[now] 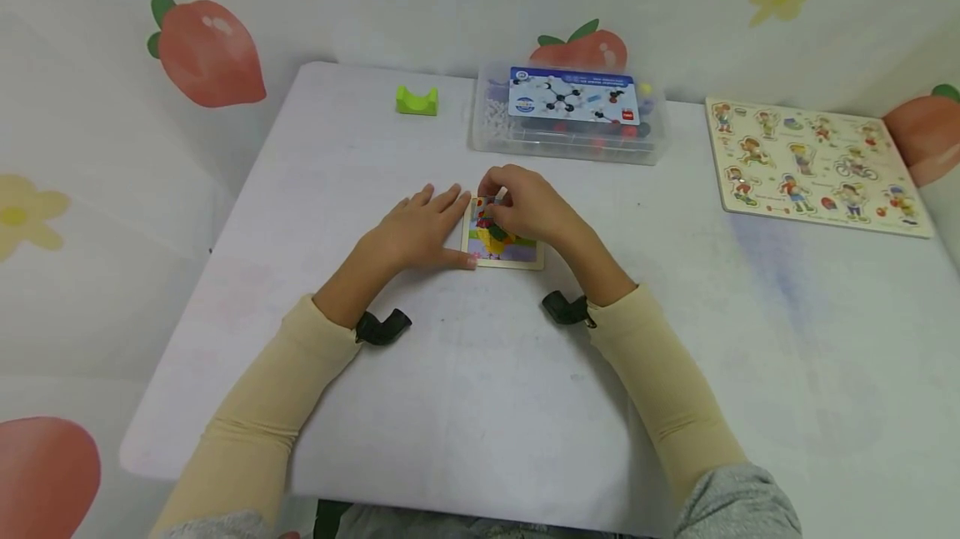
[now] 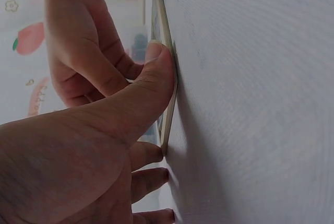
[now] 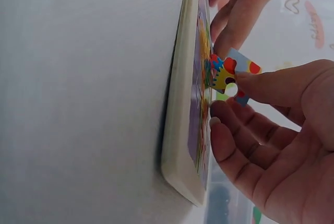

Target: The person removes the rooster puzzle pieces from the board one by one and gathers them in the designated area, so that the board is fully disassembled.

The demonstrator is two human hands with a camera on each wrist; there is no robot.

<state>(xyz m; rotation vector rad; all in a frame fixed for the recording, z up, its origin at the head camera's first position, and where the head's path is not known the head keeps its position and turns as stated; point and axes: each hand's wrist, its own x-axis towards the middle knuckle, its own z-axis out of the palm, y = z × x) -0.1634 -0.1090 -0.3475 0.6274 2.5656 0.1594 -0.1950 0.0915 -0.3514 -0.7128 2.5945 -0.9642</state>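
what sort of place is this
Likely a play or learning corner, though the wider room is out of view: a small jigsaw puzzle and a board of cartoon figures lie on a white table, with a fruit-and-flower-printed backdrop behind.

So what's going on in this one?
A person's right hand pinches a colourful puzzle piece over a small puzzle board; the piece is tilted up, not lying flat. The left hand rests at the board's left side, thumb on its edge. Farther back lie a green holder, a clear plastic box and a larger puzzle board.
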